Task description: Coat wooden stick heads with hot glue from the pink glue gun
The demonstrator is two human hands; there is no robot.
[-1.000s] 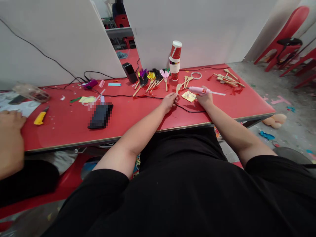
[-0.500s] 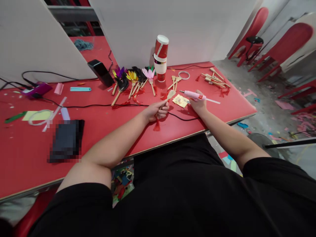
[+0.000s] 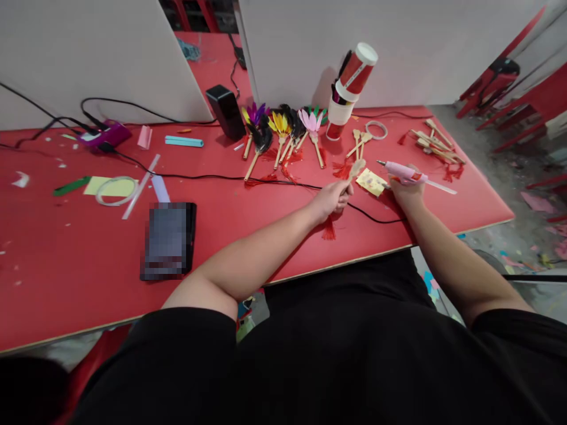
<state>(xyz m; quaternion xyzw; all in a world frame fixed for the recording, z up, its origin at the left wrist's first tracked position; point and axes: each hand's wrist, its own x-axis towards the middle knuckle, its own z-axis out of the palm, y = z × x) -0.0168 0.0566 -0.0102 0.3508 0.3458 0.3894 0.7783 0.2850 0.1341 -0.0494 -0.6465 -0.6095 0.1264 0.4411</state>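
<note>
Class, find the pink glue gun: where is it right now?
The glue gun is right of centre in the head view, held in the right hand over the red table, its nozzle beside the yellow paper scrap.

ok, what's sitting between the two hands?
Head view: a yellow paper scrap on the red table, between the left hand gripping a tasselled wooden stick and the right hand holding the pink glue gun. A black cable crosses there too.

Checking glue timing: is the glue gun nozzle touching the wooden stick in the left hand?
Apart: head view shows red table between glue gun nozzle and wooden stick.
</note>
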